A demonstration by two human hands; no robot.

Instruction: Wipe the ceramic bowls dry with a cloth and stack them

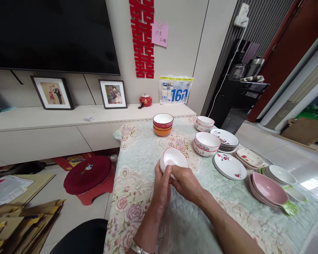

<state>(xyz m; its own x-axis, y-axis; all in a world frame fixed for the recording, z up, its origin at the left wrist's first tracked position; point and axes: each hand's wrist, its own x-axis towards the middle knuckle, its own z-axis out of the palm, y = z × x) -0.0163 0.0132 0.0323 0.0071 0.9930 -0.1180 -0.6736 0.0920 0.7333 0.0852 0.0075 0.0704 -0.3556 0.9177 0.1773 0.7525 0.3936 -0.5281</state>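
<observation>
A white bowl with a thin red rim (175, 157) is tilted in both hands above the flowered tablecloth (137, 197). My left hand (162, 181) grips its left and near side, thumb up at the rim. My right hand (184, 178) holds the near right side, its fingers closed around the edge and touching the left hand. Beyond the bowl stands a stack of red and orange bowls (163, 125). To the right are two white bowls with red rims (206, 143), stacked, and flowered white plates (230, 165).
Farther right lie pink leaf-shaped dishes (270, 190), small white bowls (282, 174), rectangular dishes (249, 157) and a tall plate stack (224, 137). A low cabinet (95, 114) runs behind the table. A red stool (90, 176) stands left, near a black seat (82, 238).
</observation>
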